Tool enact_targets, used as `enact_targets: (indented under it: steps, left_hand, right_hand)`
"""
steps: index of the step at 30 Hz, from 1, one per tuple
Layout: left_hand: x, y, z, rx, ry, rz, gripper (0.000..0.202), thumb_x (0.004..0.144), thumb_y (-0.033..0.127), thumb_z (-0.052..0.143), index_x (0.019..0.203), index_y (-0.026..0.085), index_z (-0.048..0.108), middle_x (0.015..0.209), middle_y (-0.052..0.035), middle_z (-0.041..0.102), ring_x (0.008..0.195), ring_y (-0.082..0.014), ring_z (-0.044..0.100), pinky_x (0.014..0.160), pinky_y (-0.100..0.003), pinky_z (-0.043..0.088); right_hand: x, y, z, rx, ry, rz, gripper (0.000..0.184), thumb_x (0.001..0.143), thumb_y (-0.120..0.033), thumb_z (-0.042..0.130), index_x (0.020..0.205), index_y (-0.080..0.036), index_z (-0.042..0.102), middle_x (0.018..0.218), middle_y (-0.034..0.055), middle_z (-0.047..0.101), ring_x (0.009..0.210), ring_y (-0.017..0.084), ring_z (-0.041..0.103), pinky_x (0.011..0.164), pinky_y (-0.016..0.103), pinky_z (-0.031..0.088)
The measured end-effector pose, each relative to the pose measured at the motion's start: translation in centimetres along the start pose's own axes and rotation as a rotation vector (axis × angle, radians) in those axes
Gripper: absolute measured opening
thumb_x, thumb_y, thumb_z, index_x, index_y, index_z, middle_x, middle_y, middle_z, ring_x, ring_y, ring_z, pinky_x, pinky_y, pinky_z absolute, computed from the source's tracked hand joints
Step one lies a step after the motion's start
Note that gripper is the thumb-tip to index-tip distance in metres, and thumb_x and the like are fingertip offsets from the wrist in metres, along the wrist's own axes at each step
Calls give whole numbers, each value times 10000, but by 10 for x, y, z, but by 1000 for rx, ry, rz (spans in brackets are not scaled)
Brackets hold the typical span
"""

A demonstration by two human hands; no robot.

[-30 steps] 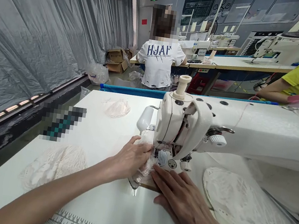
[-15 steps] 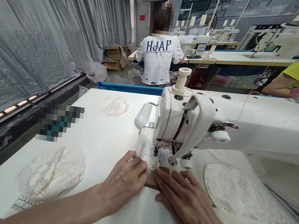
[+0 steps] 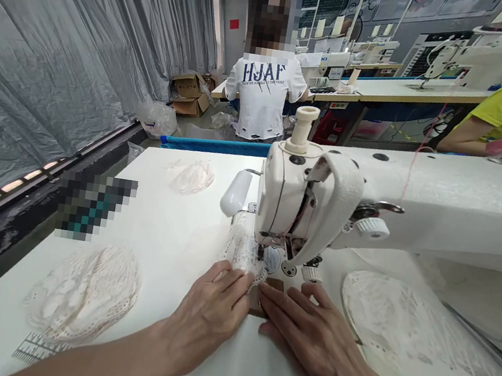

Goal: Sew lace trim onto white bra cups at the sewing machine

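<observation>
White lace (image 3: 241, 248), seemingly only part-sewn, was pinched by the left hand (image 3: 213, 308) at seven o'clock from the presser foot (image 3: 261, 252); right fingers (image 3: 283, 306) slightly spread.

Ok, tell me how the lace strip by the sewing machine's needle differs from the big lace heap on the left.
The lace strip is narrow, while the lace heap forms a broad, rounded mound. The left hand has its bent fingers on the lace strip; neither hand is on the lace heap. Both are pale openwork lace.
</observation>
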State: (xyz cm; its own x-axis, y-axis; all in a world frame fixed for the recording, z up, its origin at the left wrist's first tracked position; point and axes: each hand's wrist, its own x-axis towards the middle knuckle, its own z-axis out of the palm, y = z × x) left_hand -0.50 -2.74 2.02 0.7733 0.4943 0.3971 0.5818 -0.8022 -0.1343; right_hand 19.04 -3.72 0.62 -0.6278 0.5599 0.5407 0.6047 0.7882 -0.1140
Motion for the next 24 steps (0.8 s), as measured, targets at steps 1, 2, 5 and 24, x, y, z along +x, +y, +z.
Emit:
enact_targets:
  steps: [1,2,5,24]
  left_hand:
    - [0,0,0,10,-5,1,197,831,-16,451,727,108,563,968,-103,640,969,-162,588,860,-330,462]
    - [0,0,0,21,-8,3,199,827,-23,448,737,108,567,971,-104,642,973,-164,589,861,-335,465]
    - [0,1,0,51,-17,13,203,810,-40,445,757,107,575,1000,-114,641,992,-175,587,869,-347,468]
    - [2,-16,13,52,-2,-65,186,893,78,392,896,110,574,1180,-117,595,1104,-181,532,921,-378,390]
  right_hand:
    - [0,0,0,1,5,2,215,953,-167,406,905,-137,613,1034,86,663,835,194,580,711,355,352]
    - [0,0,0,2,3,4,215,954,-168,401,917,-138,611,1028,87,664,820,190,581,713,354,348]
    - [0,0,-1,21,-19,11,215,956,-153,388,963,-140,602,1008,91,665,802,183,585,719,352,336]
    - [3,10,5,-108,-36,53,201,948,-212,414,1017,-142,589,1110,78,641,794,195,569,712,360,331]
